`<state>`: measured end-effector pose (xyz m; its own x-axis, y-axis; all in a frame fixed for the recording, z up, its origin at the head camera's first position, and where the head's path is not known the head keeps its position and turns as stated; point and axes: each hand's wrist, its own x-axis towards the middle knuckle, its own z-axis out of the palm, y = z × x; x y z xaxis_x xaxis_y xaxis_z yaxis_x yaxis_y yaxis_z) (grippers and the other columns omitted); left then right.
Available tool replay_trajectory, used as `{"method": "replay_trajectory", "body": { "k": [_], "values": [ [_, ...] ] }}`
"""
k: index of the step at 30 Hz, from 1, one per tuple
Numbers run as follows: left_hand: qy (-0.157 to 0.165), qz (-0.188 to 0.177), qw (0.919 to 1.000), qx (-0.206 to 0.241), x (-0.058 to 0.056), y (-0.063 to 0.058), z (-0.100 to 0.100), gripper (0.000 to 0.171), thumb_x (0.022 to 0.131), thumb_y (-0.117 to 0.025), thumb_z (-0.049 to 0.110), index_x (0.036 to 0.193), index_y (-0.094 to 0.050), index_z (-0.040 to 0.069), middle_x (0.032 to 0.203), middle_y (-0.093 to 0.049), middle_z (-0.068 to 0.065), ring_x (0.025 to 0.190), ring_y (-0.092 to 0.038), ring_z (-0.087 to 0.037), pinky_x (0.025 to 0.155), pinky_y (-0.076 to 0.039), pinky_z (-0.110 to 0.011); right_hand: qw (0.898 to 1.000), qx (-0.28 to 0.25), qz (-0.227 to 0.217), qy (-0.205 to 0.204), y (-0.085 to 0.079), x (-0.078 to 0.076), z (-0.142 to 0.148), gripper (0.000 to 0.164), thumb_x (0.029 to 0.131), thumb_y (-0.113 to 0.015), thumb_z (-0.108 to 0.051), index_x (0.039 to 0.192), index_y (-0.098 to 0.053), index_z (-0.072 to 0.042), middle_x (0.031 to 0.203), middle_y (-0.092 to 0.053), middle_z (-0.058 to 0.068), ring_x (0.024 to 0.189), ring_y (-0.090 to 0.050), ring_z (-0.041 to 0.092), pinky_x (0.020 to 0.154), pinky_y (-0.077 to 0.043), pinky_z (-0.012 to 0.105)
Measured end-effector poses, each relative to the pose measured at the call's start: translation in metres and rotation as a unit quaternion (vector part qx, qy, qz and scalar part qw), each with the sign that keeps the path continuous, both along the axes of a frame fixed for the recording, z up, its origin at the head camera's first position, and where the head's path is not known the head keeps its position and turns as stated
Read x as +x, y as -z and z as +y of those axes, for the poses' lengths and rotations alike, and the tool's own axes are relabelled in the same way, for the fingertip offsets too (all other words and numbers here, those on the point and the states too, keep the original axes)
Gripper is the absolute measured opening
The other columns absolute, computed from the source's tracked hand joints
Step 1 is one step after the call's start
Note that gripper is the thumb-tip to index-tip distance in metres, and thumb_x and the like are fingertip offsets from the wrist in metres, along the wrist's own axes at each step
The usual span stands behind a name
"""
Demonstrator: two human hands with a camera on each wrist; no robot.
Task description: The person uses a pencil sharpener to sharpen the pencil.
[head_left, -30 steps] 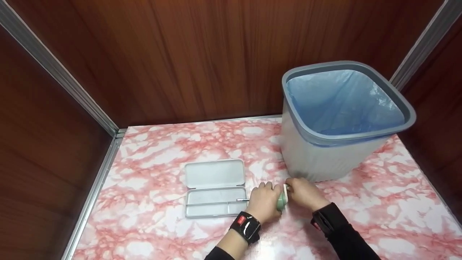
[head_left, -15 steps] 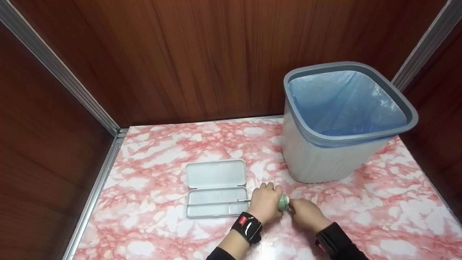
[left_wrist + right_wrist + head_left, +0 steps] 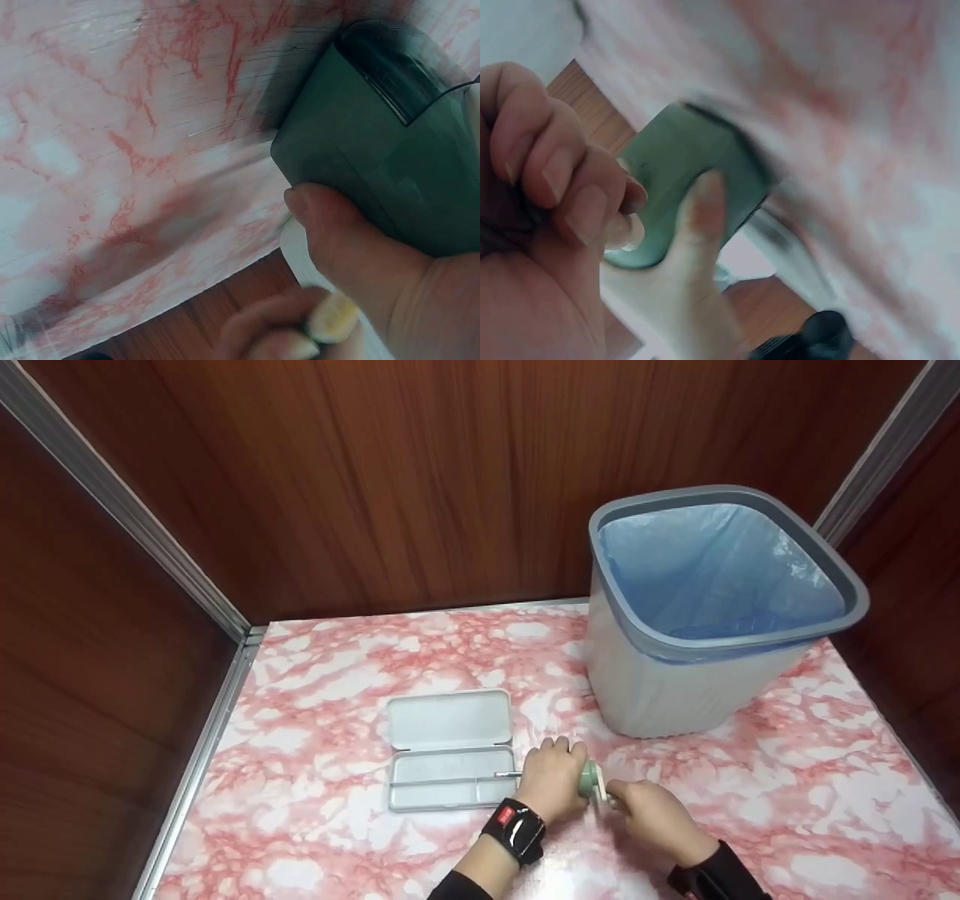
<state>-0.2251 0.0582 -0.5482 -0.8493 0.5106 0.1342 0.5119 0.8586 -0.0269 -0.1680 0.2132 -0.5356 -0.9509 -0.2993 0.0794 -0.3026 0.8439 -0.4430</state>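
Left hand [image 3: 553, 780] wrapped round green box-shaped device [image 3: 375, 165] at near side of red-and-white marbled table [image 3: 315, 840], thumb along its side. Right hand [image 3: 660, 817] grasping pale crank handle [image 3: 601, 786] at device's right end. Slim silvery rod [image 3: 507, 775] juts left — tip over open grey rectangular case [image 3: 450, 721]. Far right — pale bin [image 3: 667, 694], blue plastic liner [image 3: 712, 570].

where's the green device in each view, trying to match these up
Head: green device, low and right of centre, partly hidden by the left hand.
Left wrist: green device, large, at right, cut off by the edge.
Right wrist: green device, just left of centre.
Shared landmark: left hand, gripping it in every view.
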Motion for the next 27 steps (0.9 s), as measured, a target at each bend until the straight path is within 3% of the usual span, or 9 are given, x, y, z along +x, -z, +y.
{"method": "replay_trajectory", "body": {
  "k": [5,14,27],
  "values": [
    [0.005,0.006,1.0,-0.001,0.0,0.0,0.0,0.06,0.052,-0.079,0.053,0.095,-0.052,0.022,0.088,-0.059,0.003,0.078,-0.054,-0.015,0.059,-0.045,-0.028,1.0,0.002,0.014,0.01,-0.013,-0.008,0.0,0.015,0.078,-0.062,-0.006,0.071,-0.053,-0.014,0.059,-0.05,-0.005,0.056,-0.05,0.012,0.052,-0.037,0.028],
    [0.006,-0.001,1.0,-0.002,-0.001,0.0,-0.001,0.058,0.054,-0.077,0.052,0.096,-0.051,0.022,0.089,-0.058,0.003,0.078,-0.054,-0.014,0.059,-0.045,-0.028,1.0,-0.019,0.003,0.022,-0.022,-0.032,-0.001,0.005,0.081,-0.059,-0.005,0.077,-0.061,-0.006,0.07,-0.063,0.007,0.065,-0.059,0.02,0.061,-0.045,0.037],
    [0.007,0.01,0.9999,0.007,-0.001,0.002,-0.002,0.065,0.051,-0.079,0.054,0.101,-0.052,0.023,0.09,-0.059,0.004,0.078,-0.054,-0.015,0.059,-0.045,-0.028,0.999,-0.027,-0.015,0.035,-0.001,-0.069,-0.001,0.004,0.076,-0.063,-0.008,0.073,-0.06,-0.008,0.067,-0.061,0.007,0.063,-0.056,0.022,0.059,-0.043,0.037]
  ]
}}
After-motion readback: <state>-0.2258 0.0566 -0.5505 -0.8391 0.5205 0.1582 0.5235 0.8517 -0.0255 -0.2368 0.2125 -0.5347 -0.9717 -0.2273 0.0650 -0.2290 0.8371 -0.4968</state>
